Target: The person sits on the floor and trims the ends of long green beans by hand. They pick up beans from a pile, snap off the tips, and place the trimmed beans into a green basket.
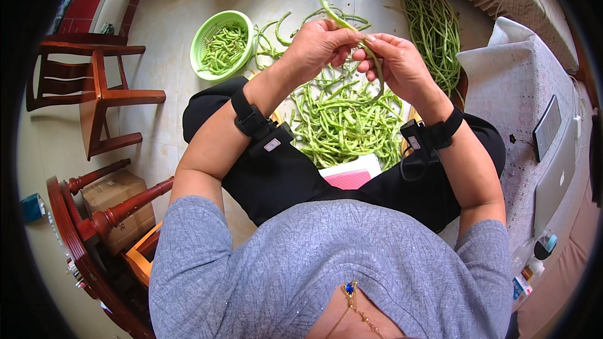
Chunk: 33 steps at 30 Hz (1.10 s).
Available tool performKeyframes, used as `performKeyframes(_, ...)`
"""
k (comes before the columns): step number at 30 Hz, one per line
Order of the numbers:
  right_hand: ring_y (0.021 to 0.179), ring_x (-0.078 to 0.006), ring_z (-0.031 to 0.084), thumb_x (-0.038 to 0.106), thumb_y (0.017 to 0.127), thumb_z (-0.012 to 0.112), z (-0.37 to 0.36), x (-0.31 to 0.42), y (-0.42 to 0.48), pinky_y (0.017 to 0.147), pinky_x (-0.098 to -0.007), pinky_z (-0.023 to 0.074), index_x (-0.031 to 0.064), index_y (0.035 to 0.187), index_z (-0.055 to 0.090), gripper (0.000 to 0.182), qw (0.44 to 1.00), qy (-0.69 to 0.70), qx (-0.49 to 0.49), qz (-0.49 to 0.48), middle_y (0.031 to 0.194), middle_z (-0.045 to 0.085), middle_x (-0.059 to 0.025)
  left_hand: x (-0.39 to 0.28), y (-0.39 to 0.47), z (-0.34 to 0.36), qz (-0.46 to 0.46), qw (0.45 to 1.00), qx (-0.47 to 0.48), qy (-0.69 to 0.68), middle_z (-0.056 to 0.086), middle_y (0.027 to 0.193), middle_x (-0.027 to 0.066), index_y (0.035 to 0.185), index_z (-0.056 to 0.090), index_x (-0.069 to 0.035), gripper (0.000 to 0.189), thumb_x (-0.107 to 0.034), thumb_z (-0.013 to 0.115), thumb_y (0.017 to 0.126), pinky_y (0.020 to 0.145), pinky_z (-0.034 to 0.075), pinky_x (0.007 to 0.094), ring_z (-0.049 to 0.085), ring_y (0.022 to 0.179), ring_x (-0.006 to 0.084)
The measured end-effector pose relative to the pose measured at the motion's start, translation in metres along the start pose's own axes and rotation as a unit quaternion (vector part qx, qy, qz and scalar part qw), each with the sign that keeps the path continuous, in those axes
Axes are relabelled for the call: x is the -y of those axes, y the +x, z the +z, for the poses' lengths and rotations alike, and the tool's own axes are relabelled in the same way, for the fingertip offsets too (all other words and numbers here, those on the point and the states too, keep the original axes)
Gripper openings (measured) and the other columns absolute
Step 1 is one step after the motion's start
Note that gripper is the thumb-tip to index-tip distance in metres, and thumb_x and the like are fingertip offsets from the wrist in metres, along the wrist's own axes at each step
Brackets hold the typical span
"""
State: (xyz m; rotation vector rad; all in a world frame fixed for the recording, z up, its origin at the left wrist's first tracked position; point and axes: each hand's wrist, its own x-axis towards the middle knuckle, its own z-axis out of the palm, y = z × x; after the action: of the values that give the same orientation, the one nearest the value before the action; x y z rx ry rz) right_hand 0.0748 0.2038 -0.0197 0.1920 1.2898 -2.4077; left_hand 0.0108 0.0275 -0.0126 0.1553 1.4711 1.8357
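Both hands meet on one long green bean (378, 67), a yardlong type, above the floor. My left hand (325, 47) pinches its paler upper part, which sticks up past the fingers. Close beside it, my right hand (393, 59) grips the bean between thumb and fingers, and the darker end curves down below. Under the hands lies a large heap of broken and split bean pieces (348, 127). A light green plastic basket (196, 52) at the upper left holds short bean pieces (224, 49). Several loose long beans (283, 30) lie on the tiles behind the hands.
A big bundle of long beans (431, 33) lies at the upper right, by a cloth-covered table (499, 99) bearing a laptop (556, 179) and a tablet (547, 127). Left are a wooden chair (125, 98), a round wooden table's edge (70, 230) and a cardboard box (118, 197).
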Motion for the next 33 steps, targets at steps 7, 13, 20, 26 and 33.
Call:
performKeyframes(7,0.063,-0.0119,0.06,0.019,0.091,0.054,0.006,-0.004,-0.003,0.055,-0.0231,0.049,0.0006,0.098,0.056,0.02,0.994,-0.108,-0.021,0.001,0.081,0.064,-0.0077,-0.008,0.0,-0.013,0.02,0.999,-0.026,-0.036,0.054,0.073,0.0003,0.095,0.056,0.0,0.016,-0.009,0.058,0.082,0.052,0.039,0.0202,0.048,0.06,0.0072)
performKeyframes(13,0.061,-0.0101,0.058,0.019,0.092,0.053,0.007,-0.001,-0.003,0.054,-0.0216,0.0473,0.0011,0.097,0.057,0.019,0.998,-0.049,-0.035,-0.013,0.078,0.062,-0.0059,-0.004,-0.003,-0.009,-0.059,0.989,-0.002,-0.135,0.054,0.074,0.0003,0.097,0.056,-0.001,0.017,-0.01,0.053,0.083,0.053,0.039,0.022,0.048,0.062,0.0073)
performKeyframes(20,0.058,-0.0092,0.056,0.02,0.092,0.053,0.004,-0.007,-0.001,0.052,-0.0209,0.0453,0.0016,0.096,0.057,0.019,0.998,-0.039,-0.022,-0.038,0.075,0.061,-0.0042,0.006,-0.001,-0.004,-0.009,0.997,0.023,-0.069,0.051,0.069,-0.0016,0.086,0.058,-0.005,0.012,-0.017,0.059,0.087,0.051,0.038,0.0199,0.047,0.058,0.0058)
performKeyframes(26,0.058,-0.0091,0.055,0.019,0.093,0.049,0.005,-0.006,-0.001,0.052,-0.021,0.0448,0.0019,0.093,0.057,0.019,0.996,-0.057,-0.035,-0.06,0.074,0.059,-0.003,0.006,-0.003,0.002,-0.001,0.998,0.026,-0.066,0.052,0.07,-0.0006,0.088,0.057,-0.005,0.013,-0.018,0.057,0.089,0.051,0.037,0.019,0.047,0.058,0.006)
performKeyframes(33,0.058,-0.0096,0.055,0.018,0.093,0.047,0.008,-0.004,-0.001,0.052,-0.0216,0.0454,0.0016,0.092,0.057,0.019,0.995,-0.065,-0.035,-0.062,0.073,0.059,-0.0034,0.006,-0.002,0.007,-0.003,0.993,0.043,-0.111,0.056,0.073,0.003,0.088,0.056,-0.003,0.016,-0.019,0.056,0.09,0.055,0.044,0.0192,0.053,0.061,0.0079)
